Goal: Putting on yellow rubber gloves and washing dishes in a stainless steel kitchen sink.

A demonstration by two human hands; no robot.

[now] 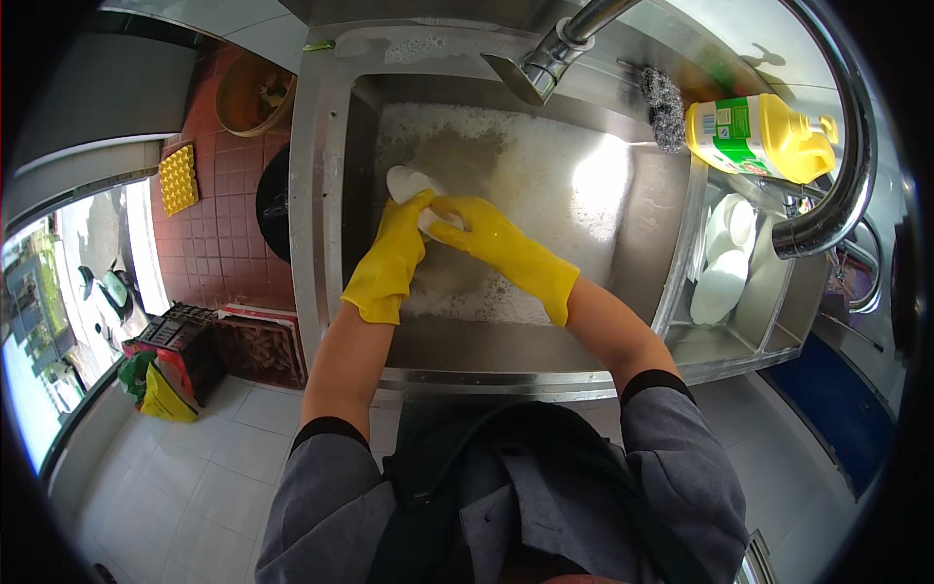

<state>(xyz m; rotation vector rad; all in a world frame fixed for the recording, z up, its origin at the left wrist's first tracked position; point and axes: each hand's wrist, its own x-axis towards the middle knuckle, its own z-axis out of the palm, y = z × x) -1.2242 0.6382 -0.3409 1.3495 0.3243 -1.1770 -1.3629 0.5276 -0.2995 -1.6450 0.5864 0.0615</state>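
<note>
Both of my hands wear yellow rubber gloves and meet over the left part of a stainless-steel sink basin of cloudy, foamy water. My left hand grips a small white dish, whose rounded end sticks out beyond the fingers. From the other side my right hand curls its fingers and thumb around a white part between the gloves. The gloves hide much of it, so I cannot tell its full shape or whether it is one piece or two.
A chrome faucet head hangs over the basin's far side. Steel-wool scrubber and yellow detergent jug lie at the right rear. White dishes rest in the right-hand compartment. Left of the sink are a black bin and a brown crate.
</note>
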